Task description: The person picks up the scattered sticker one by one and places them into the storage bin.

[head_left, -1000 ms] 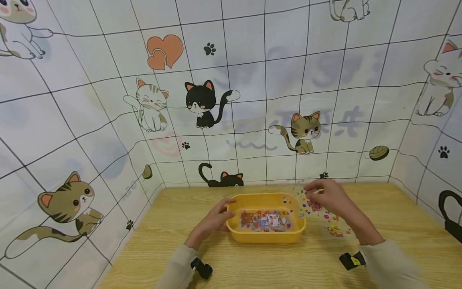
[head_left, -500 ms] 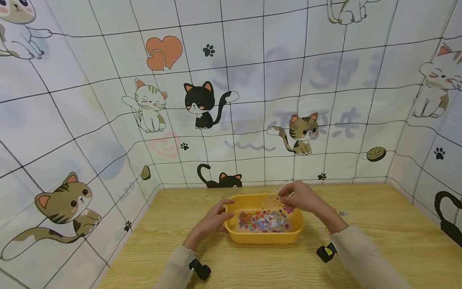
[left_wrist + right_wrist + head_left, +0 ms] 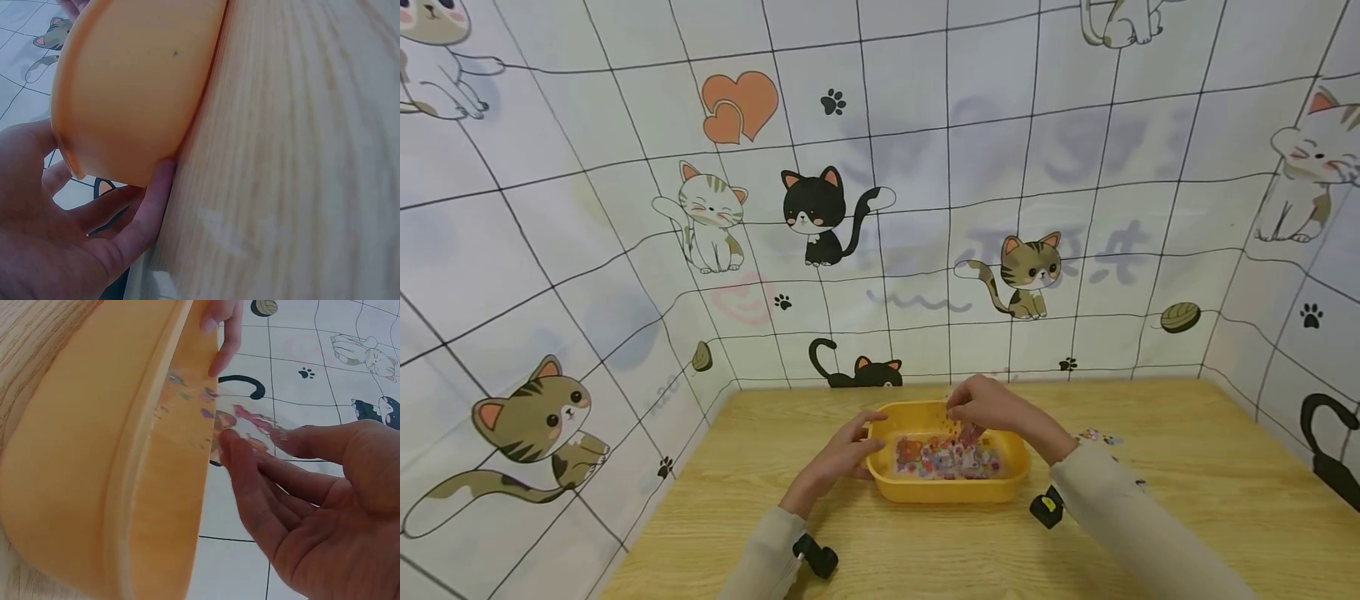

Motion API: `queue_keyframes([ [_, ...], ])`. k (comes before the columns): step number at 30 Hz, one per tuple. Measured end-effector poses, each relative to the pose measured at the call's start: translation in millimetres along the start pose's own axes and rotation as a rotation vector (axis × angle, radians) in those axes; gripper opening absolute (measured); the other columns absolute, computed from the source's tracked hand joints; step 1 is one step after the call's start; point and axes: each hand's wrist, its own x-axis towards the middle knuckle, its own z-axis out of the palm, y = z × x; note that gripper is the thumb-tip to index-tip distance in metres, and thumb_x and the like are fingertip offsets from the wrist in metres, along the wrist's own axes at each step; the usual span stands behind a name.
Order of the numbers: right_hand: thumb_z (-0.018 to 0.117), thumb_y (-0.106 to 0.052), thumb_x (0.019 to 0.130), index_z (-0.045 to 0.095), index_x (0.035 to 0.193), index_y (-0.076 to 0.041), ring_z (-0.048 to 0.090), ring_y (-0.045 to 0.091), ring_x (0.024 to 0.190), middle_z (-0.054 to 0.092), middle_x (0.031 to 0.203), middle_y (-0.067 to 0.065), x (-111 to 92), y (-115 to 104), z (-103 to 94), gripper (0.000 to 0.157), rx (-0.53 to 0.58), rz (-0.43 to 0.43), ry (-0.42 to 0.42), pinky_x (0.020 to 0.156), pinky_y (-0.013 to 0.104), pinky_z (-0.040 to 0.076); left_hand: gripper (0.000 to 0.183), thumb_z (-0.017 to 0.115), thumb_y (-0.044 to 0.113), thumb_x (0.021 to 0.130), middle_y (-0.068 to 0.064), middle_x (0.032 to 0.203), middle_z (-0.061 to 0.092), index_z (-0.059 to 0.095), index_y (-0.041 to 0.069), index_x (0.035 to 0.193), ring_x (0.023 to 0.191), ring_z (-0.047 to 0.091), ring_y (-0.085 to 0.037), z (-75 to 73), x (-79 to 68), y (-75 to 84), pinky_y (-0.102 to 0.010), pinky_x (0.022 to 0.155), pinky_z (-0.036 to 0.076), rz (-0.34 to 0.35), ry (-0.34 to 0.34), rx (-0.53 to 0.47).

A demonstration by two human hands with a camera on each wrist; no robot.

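Note:
A yellow plastic basin [image 3: 951, 492] sits on the table, and colourful sticker sheets [image 3: 917, 457] cover its bottom. At its left end my left hand [image 3: 842, 454] grips the wall, fingers over the rim; the left wrist view shows a fingertip low on the outside of the basin [image 3: 131, 94]. Above the basin's right half, my right hand [image 3: 996, 408] pinches a clear sticker sheet [image 3: 253, 422] with pink and other coloured prints between thumb and fingers. In the head view the held sheet hangs down inside the rim, partly hidden by the hand.
More small coloured stickers [image 3: 1099, 436] lie on the wooden table [image 3: 760, 533] right of the basin, partly behind the right sleeve. A cat-printed cloth wall [image 3: 917, 250] stands close behind the table and along both sides.
My right hand has carried the sticker sheet leftward from the table at the right and lowered it over the basin. The left hand has stayed on the basin's left end.

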Motion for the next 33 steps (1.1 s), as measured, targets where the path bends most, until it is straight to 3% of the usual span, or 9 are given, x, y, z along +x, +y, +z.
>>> queue_keyframes([
  [3,0.059,-0.005,0.1,0.067,0.125,0.013,0.07,0.023,0.062,0.073,0.108,0.026,3,-4,2.1,0.031,0.013,0.025,-0.026,0.064,0.041,0.065,0.05,0.059,0.024,0.105,-0.025,0.144,0.048,0.046,0.021,0.153,0.116,0.063,-0.03,-1.5,-1.8,1.1,-0.043,0.077,0.066,0.008,-0.004,-0.003],
  [8,0.055,0.007,0.092,0.067,0.122,0.015,0.068,0.021,0.057,0.073,0.114,0.029,4,-4,4.7,0.033,-0.03,0.072,-0.018,0.054,0.029,0.059,0.05,0.06,0.025,0.105,-0.025,0.143,0.051,0.045,0.021,0.153,0.115,0.065,-0.031,-0.7,-1.3,1.5,-0.043,0.077,0.066,0.01,-0.007,-0.015],
  [12,0.058,0.013,0.085,0.073,0.108,0.008,0.059,0.015,0.05,0.076,0.089,0.018,6,-1,8.1,0.029,-0.125,0.094,-0.014,0.048,0.024,0.049,0.05,0.059,0.024,0.105,-0.026,0.144,0.05,0.045,0.021,0.153,0.115,0.066,-0.032,-0.7,-1.2,0.6,-0.044,0.076,0.066,0.014,-0.011,-0.024],
  [16,0.063,0.014,0.081,0.073,0.079,0.004,0.06,0.02,0.049,0.068,0.062,0.008,8,2,10.8,0.014,-0.189,0.083,-0.005,0.046,0.024,0.045,0.05,0.058,0.025,0.105,-0.026,0.146,0.049,0.045,0.022,0.153,0.117,0.065,-0.032,-0.4,-1.8,0.8,-0.044,0.077,0.066,0.014,-0.01,-0.015],
  [20,0.059,0.012,0.083,0.057,0.051,-0.008,0.053,0.017,0.042,0.054,0.046,0.001,12,6,13.7,0.039,-0.236,0.094,-0.021,0.041,0.021,0.038,0.049,0.058,0.025,0.105,-0.026,0.146,0.049,0.045,0.022,0.153,0.118,0.065,-0.032,-0.5,-2.0,1.9,-0.044,0.077,0.066,0.013,-0.004,-0.005],
  [24,0.051,0.011,0.083,0.041,0.045,-0.018,0.04,0.01,0.038,0.038,0.041,-0.005,17,9,17.3,0.05,-0.293,0.124,-0.05,0.04,0.021,0.03,0.049,0.058,0.025,0.105,-0.026,0.146,0.048,0.045,0.023,0.153,0.119,0.064,-0.033,-1.0,-1.8,2.6,-0.044,0.078,0.066,0.003,-0.001,-0.005],
  [27,0.049,0.012,0.083,0.041,0.044,-0.018,0.041,0.01,0.038,0.038,0.041,-0.005,19,12,21.5,0.05,-0.336,0.129,-0.053,0.039,0.022,0.032,0.049,0.058,0.024,0.106,-0.026,0.147,0.048,0.045,0.023,0.153,0.119,0.064,-0.033,-1.2,-1.7,2.7,-0.044,0.078,0.066,0.004,-0.004,-0.006],
  [31,0.052,0.013,0.084,0.043,0.045,-0.016,0.051,0.011,0.039,0.05,0.043,-0.001,20,13,27.2,0.049,-0.362,0.161,-0.044,0.041,0.027,0.049,0.049,0.058,0.024,0.105,-0.026,0.146,0.049,0.046,0.021,0.152,0.115,0.065,-0.031,-0.8,-0.6,0.6,-0.044,0.077,0.066,0.013,-0.006,-0.012],
  [33,0.054,0.015,0.082,0.037,0.047,-0.017,0.044,0.009,0.038,0.04,0.042,-0.003,21,12,29.0,0.05,-0.376,0.184,-0.041,0.039,0.025,0.045,0.048,0.058,0.023,0.105,-0.026,0.145,0.049,0.046,0.021,0.152,0.114,0.065,-0.031,-0.5,0.3,-0.5,-0.044,0.076,0.066,0.013,-0.005,-0.017],
])
